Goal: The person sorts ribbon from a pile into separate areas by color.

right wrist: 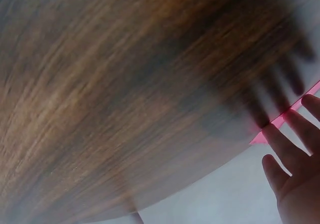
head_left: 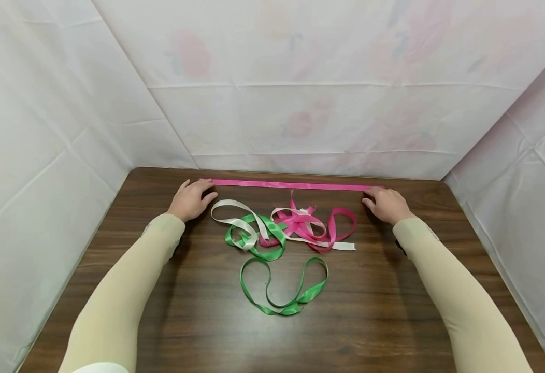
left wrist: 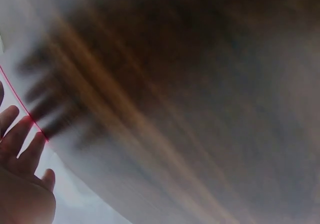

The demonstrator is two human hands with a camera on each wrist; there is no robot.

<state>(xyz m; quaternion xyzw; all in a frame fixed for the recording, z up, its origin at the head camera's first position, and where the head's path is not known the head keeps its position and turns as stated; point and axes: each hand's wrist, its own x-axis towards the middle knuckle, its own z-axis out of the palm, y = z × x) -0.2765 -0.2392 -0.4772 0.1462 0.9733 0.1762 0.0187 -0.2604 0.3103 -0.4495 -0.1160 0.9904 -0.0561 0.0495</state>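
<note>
A pink ribbon [head_left: 282, 185] lies stretched straight along the far side of the table. On its left end rest the fingertips of my left hand [head_left: 191, 199], thumb held apart. At the other end my right hand [head_left: 387, 203] touches the ribbon with spread fingers. Both wrist views show fairly straight fingers on the pink strip, the left hand [left wrist: 22, 169] and the right hand [right wrist: 300, 169] alike. Between the hands sits a tangled pile of white ribbon [head_left: 242, 224], green ribbon [head_left: 276, 254] and pink ribbon [head_left: 333, 228]. Nearer to me lies another green ribbon [head_left: 282, 309], loosely looped.
The brown wooden table [head_left: 347, 331] ends just beyond the straight ribbon. A pale printed cloth [head_left: 300, 124] hangs behind the far edge, with more white cloth at the left and right sides.
</note>
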